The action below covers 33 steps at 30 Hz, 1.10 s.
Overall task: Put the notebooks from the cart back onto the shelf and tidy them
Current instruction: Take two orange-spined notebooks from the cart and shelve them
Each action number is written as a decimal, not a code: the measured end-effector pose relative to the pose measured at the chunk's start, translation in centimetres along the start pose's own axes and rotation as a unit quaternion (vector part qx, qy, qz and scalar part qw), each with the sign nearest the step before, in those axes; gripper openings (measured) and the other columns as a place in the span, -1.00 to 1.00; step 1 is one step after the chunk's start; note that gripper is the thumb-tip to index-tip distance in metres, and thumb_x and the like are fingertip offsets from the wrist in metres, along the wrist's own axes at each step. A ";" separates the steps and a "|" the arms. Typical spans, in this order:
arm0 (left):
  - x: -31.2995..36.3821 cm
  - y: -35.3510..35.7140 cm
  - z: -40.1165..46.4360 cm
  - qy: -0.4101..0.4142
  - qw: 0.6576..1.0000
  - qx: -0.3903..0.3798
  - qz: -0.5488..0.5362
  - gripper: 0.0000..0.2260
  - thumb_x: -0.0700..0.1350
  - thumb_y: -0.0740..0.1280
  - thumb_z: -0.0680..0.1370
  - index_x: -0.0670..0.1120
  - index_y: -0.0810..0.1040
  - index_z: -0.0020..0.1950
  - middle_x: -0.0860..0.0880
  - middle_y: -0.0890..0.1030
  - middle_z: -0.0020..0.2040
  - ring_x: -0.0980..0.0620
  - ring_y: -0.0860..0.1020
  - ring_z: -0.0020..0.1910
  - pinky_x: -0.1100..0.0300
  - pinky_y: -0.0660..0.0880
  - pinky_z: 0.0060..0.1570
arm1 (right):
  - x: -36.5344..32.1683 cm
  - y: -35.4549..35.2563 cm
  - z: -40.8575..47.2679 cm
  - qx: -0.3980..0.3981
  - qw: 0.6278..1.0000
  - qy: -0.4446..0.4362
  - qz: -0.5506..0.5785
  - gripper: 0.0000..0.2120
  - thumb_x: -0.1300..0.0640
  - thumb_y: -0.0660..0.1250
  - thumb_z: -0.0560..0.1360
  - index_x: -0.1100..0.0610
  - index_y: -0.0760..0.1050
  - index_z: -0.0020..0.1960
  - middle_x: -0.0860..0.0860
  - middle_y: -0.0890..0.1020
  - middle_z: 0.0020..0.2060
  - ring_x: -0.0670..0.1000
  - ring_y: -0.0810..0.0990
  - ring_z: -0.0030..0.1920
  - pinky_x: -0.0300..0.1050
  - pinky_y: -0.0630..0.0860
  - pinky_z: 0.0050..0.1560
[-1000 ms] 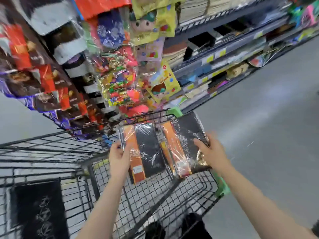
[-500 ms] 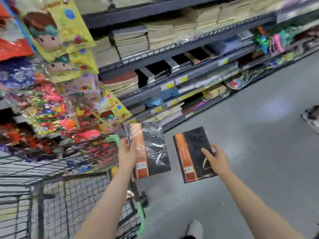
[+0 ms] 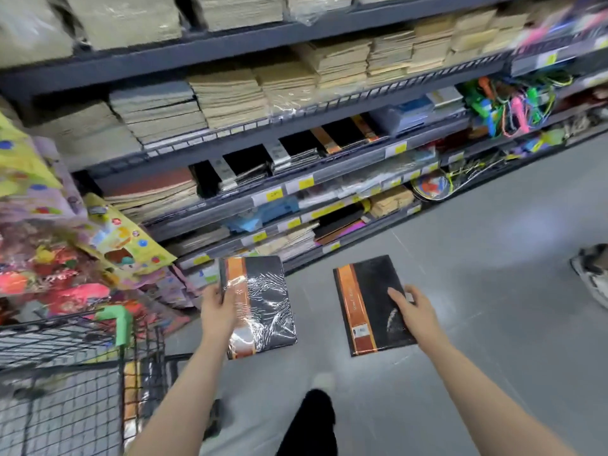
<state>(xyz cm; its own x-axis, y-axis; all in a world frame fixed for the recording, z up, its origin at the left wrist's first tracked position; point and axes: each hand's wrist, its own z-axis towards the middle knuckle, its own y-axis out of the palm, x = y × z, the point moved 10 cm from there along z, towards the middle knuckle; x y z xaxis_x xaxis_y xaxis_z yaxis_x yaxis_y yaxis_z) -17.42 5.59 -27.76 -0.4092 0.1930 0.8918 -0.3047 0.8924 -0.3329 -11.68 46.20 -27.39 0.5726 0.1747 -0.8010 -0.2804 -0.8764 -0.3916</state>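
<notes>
Head view, stock as seen. Your left hand [image 3: 219, 307] grips a shrink-wrapped black notebook with an orange band [image 3: 260, 306] by its left edge, thumb on the cover, fingers curled under. Your right hand [image 3: 415, 307] holds a second black-and-orange notebook [image 3: 368, 304] by its right edge, thumb laid flat on the cover. Both are held over the grey floor [image 3: 493, 258], apart from each other. Ahead: dark shelf [image 3: 329, 169] with matching black-and-orange notebooks [image 3: 332, 139] lying flat, tan paper stacks [image 3: 230, 97] on the tier above, yellow price tags [image 3: 306, 183] along the rails. Lower left: wire cart [image 3: 65, 373] with green corner guard [image 3: 120, 324].
</notes>
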 end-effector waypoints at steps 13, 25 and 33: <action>9.2 18.4 8.1 -0.049 0.998 -0.022 -0.046 -0.78 -0.13 0.24 0.57 -0.16 0.42 0.19 -0.13 0.54 0.04 -0.06 0.50 -0.06 0.06 0.42 -0.02 | -8.6 -7.0 19.5 -0.026 0.997 0.027 -0.063 -0.87 0.17 0.25 0.46 0.01 0.39 -0.01 0.17 0.60 -0.27 0.14 0.59 -0.28 0.03 0.53 -0.16; 12.3 25.4 9.6 -0.090 0.989 0.084 -0.085 -0.87 -0.03 0.28 0.55 -0.03 0.38 0.02 -0.18 0.55 0.04 -0.14 0.52 0.00 -0.13 0.44 0.13 | -16.4 -9.3 32.9 -0.150 0.985 -0.046 -0.070 -0.80 0.30 0.21 0.46 0.01 0.41 -0.06 0.17 0.56 -0.17 0.10 0.53 -0.25 0.00 0.48 -0.13; 13.3 28.7 6.8 -0.111 0.964 0.184 -0.158 -0.72 -0.15 0.22 0.58 -0.25 0.38 0.24 -0.19 0.54 -0.07 -0.09 0.50 -0.23 0.15 0.47 -0.26 | -19.9 -8.9 37.1 -0.234 0.966 -0.067 -0.087 -0.81 0.25 0.19 0.45 0.05 0.43 0.02 0.10 0.57 -0.16 -0.01 0.53 -0.22 -0.10 0.45 -0.18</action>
<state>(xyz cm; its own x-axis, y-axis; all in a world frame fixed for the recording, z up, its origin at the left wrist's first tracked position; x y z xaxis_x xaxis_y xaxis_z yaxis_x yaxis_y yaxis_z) -37.46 30.99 -27.56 -0.4074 -0.1923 0.8928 -0.7112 0.6800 -0.1781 -49.22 67.15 -24.78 0.4667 0.3657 -0.8053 0.2076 -0.9304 -0.3022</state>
